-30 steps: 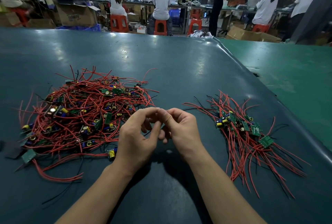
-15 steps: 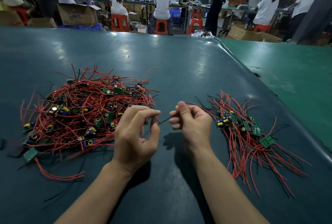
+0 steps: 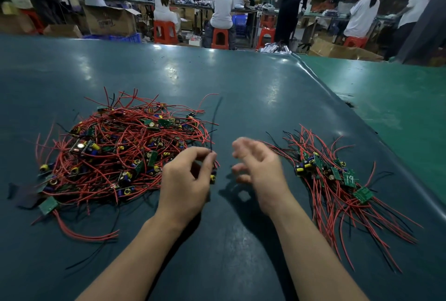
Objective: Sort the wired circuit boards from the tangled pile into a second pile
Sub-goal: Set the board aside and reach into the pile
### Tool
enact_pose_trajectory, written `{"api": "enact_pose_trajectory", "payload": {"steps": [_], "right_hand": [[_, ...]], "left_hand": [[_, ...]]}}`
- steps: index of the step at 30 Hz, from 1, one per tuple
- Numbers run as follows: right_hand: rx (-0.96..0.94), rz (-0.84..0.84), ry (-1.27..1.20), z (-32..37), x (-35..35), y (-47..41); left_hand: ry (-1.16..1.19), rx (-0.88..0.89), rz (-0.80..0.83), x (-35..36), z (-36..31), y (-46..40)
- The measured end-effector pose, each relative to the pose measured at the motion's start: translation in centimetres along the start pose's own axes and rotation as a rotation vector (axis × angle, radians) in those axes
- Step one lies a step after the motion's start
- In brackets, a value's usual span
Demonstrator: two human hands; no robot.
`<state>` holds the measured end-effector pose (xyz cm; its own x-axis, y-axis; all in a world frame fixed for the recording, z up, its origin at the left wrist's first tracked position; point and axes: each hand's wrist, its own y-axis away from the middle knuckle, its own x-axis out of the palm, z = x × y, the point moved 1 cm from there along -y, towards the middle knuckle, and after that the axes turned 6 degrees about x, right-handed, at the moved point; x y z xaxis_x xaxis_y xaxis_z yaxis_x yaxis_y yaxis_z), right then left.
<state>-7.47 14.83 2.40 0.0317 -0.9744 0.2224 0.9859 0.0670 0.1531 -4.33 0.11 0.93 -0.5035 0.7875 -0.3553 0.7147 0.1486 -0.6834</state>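
While perhaps empty, right hand (image 3: 259, 175) splayed.

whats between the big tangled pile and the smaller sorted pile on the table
In the head view, both hands: the left hand pinching a thin black wire and the blurred, empty right hand, over bare dark green table mat.

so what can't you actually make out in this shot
- Head view: the right hand is motion-blurred, so its finger pose and whether it holds anything are unclear.
- Head view: the left hand pinches a black wire; the board on it is mostly hidden behind the fingers.
- Head view: boards deep in the tangled pile are buried under red wires, so no count.
- Head view: markings on the second pile boards are too small to read.
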Motion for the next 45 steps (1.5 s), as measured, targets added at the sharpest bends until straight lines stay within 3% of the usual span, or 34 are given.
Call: {"api": "enact_pose_trajectory", "payload": {"steps": [2,4,7,12,17,23,26,30,35,42,45], "right_hand": [[0.074,0.245,0.180,-0.8,0.8,0.7],[0.050,0.342,0.228,-1.1,1.1,1.1],[-0.019,0.292,0.112,-0.4,1.1,1.0],[0.078,0.077,-0.259,0.9,0.2,0.5],[0.109,0.111,-0.404,1.3,-0.4,0.6],[0.069,0.150,-0.401,1.2,-0.8,0.5],[0.095,0.166,-0.390,0.9,-0.6,0.5],[0.051,0.169,-0.325,0.6,0.3,0.6],[-0.154,-0.019,-0.033,0.0,0.8,0.7],[-0.120,0.048,-0.171,-0.3,1.4,1.0],[-0.080,-0.015,-0.198,-0.4,1.3,0.6]], "left_hand": [[0.064,0.004,-0.083,-0.2,-0.2,-0.2],[0.147,0.017,-0.105,-0.4,-0.4,-0.2],[0.208,0.032,-0.095,-0.4,-0.6,-0.1],[0.078,0.115,-0.161,-0.4,-0.3,-0.4],[0.295,-0.139,-0.180,-0.2,-0.2,-0.3],[1.075,-0.615,0.235,-0.3,-0.7,-0.6],[1.259,-0.712,0.274,-0.8,-0.4,-0.7],[1.162,-0.730,0.257,-0.1,-0.2,-0.9],[0.977,-0.639,0.302,0.6,-0.6,-0.3],[0.876,-0.589,0.271,0.8,-0.6,-0.1],[0.865,-0.560,0.219,0.8,-0.6,-0.2]]}}
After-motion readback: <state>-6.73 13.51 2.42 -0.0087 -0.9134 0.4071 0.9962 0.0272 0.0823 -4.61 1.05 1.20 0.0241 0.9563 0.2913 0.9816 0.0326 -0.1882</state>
